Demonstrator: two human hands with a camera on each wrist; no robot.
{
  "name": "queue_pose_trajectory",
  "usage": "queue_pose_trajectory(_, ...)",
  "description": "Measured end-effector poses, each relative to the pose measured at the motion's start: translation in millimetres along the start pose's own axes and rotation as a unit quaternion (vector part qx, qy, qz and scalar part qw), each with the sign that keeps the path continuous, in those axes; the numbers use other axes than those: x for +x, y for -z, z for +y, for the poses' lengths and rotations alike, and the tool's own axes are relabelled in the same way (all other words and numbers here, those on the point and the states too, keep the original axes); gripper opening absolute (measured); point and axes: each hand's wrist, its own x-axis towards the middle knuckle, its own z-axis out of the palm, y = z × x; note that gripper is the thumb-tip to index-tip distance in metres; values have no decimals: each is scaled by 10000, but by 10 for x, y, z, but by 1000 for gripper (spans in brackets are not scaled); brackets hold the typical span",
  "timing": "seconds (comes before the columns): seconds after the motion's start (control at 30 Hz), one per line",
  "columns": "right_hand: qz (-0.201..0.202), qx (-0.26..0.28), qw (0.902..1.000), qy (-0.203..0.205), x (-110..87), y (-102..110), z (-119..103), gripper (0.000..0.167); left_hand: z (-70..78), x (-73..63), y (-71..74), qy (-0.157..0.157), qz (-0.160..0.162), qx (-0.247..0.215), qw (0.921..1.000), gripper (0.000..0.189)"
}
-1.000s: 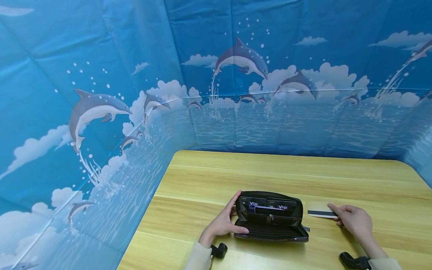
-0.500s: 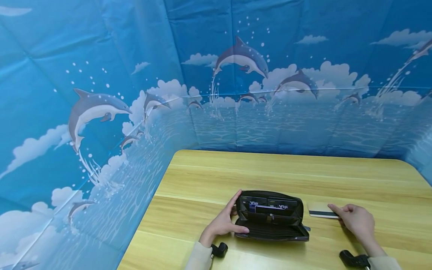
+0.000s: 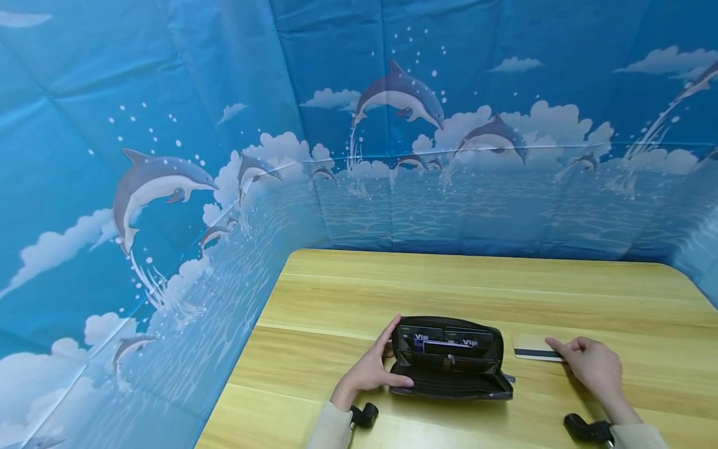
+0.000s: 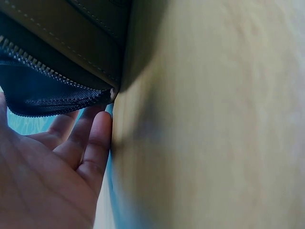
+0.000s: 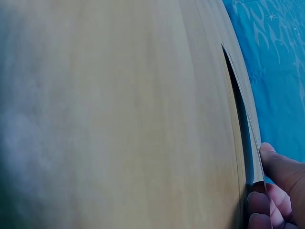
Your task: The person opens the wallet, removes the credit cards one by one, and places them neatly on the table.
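A dark zip-around wallet (image 3: 449, 393) stands unfolded on the table, its inside facing me. Black cards marked "Vip" (image 3: 470, 343) sit in its upper slots, and a small zip pull hangs at the middle pocket. My left hand (image 3: 367, 372) grips the wallet's left end, thumb on the lower flap and fingers behind the upper one. The left wrist view shows the wallet's zip teeth (image 4: 47, 71) above those fingers. To the right, my right hand (image 3: 594, 370) pinches a pale card (image 3: 533, 344) with a dark stripe. In the right wrist view this card (image 5: 245, 107) slants close over the table.
The wood-grain table (image 3: 336, 293) has rounded far corners. A blue sheet (image 3: 392, 212) printed with dolphins and clouds hangs behind it and along the left. Black wrist devices show at the left cuff (image 3: 364, 416) and the right cuff (image 3: 589, 430).
The right hand and its card have shifted very slightly to the right since one second ago. The left hand and the wallet look the same.
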Motion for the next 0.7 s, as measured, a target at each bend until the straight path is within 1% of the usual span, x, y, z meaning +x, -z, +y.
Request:
queue_pose_trajectory(0.07, -2, -15, 10000, 2, -5, 7, -11, 56, 5, 1, -4, -8, -1, 3, 10000, 112)
queue_pose_trajectory(0.13, -18, -20, 10000, 1, -6, 11, -17, 56, -83, 18, -17, 6, 26, 19, 10000, 114)
queue_pose_trajectory(0.23, -87, -15, 10000, 12, 0, 14, -19, 56, -117, 22, -16, 69, 27, -9, 10000, 114)
queue_pose_trajectory(0.4, -140, -13, 9999, 55, 6, 14, -17, 56, -123, 15, -4, 102, -11, -83, 9999, 114)
queue_pose_trajectory(0.7, -93, -230, 9991, 340, 37, -1, -17, 53, -121, 16, -4, 14, -2, -88, 10000, 113)
